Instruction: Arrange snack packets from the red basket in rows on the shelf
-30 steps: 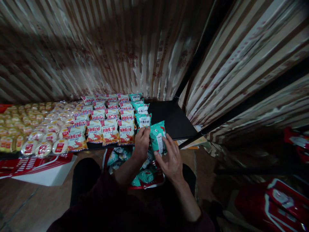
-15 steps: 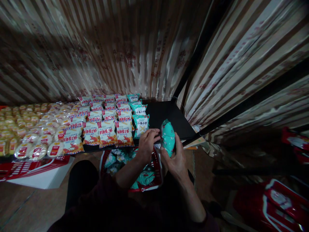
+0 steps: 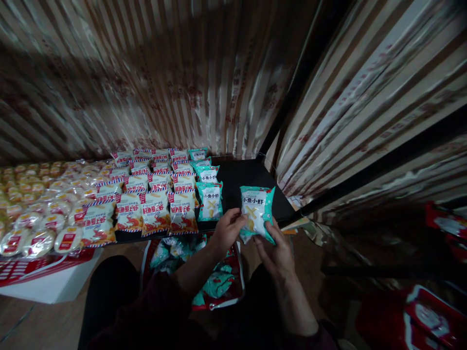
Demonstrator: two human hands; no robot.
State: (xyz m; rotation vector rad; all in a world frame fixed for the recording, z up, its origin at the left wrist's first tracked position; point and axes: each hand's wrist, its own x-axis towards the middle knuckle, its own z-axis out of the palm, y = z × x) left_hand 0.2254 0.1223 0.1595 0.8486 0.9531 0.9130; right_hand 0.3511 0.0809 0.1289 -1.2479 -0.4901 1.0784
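Head view, left fingers (image 3: 233, 217) and right fingers (image 3: 274, 232) pinching teal bag (image 3: 257, 210), black shelf (image 3: 235, 175) beyond, packets (image 3: 183, 213) left, basket (image 3: 241, 281) below

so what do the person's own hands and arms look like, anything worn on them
The left hand and right hand are ungloved, and no watch or bracelet shows. The left sleeve and right sleeve look dark with a maroon tinge and end well short of the hands.

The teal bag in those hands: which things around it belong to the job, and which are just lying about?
Seemingly part of the job:
teal bag, between left hand and right hand
teal row on the shelf
basket below, holding more teal bags

Seemingly just about:
orange-and-white bags
round packs
curtain
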